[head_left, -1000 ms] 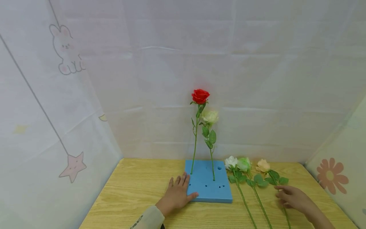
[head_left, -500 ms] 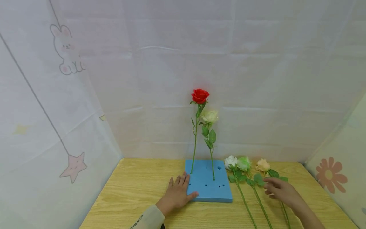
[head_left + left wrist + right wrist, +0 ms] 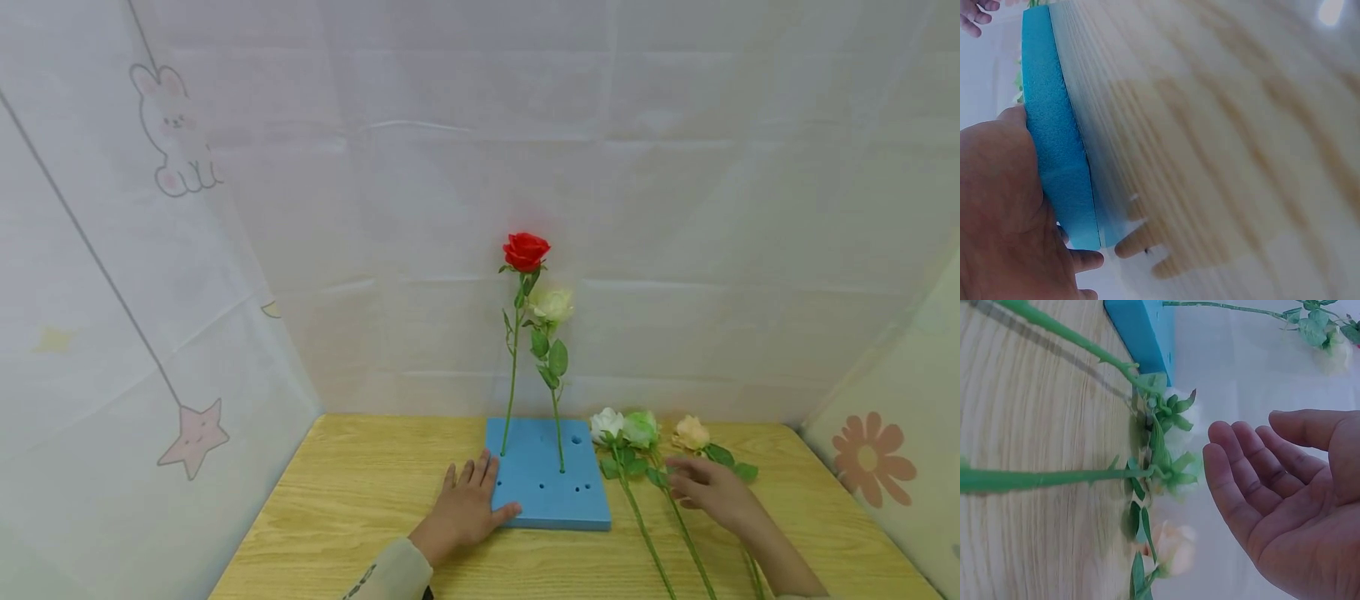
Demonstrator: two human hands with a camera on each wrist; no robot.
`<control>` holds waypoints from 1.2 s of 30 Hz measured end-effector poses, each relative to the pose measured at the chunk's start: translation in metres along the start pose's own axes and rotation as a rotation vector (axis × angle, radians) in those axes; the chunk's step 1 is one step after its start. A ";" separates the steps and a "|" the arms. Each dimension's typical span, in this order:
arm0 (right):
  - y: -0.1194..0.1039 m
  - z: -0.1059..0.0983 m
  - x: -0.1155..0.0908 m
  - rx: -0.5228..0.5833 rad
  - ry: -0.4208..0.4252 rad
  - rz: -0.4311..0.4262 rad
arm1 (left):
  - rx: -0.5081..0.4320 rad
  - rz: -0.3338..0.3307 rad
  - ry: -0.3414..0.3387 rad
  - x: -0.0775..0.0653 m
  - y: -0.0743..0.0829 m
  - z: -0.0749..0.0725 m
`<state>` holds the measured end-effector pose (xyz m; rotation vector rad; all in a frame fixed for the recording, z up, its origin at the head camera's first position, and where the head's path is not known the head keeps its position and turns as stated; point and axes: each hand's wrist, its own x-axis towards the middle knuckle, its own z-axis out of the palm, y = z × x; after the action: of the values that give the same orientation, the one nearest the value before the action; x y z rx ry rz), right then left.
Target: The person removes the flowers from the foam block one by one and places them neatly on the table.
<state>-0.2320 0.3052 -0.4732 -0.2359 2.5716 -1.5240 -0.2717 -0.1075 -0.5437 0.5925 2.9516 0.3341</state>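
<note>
My left hand (image 3: 463, 504) lies with fingers spread on the left edge of a blue foam block (image 3: 555, 505) dotted with small holes. A red rose (image 3: 526, 252) and a cream rose (image 3: 552, 306) stand upright in that block by their stems. My right hand (image 3: 708, 492), fingers relaxed and holding nothing, hovers over the stem of the green-white rose (image 3: 640, 429). In the right wrist view its palm (image 3: 1310, 525) shows bare, thumb apart from the fingers. Left of that flower lies a white rose (image 3: 606, 425); to its right lies a peach rose (image 3: 691, 433), its stem partly hidden by my right arm.
The wooden table (image 3: 360, 500) carries everything and meets a pale cloth backdrop (image 3: 420, 250) at its back edge. Cloth walls flank both sides, the left one printed with a pink star (image 3: 193, 438), the right with a pink flower (image 3: 873, 458).
My right hand has moved left, from over the peach rose's stem to over the green-white rose's stem. The left hand and the block have stayed put.
</note>
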 end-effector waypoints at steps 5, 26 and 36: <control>-0.005 0.006 0.004 0.017 0.010 0.027 | 0.012 0.002 0.012 0.000 0.000 0.001; -0.025 0.034 0.026 0.095 0.049 0.010 | 0.020 0.014 0.023 -0.002 0.002 -0.002; -0.029 0.046 0.033 0.135 0.088 0.002 | 0.023 0.012 0.021 -0.002 0.001 0.000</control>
<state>-0.2533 0.2453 -0.4714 -0.1535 2.5186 -1.7363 -0.2697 -0.1072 -0.5431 0.6135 2.9769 0.3105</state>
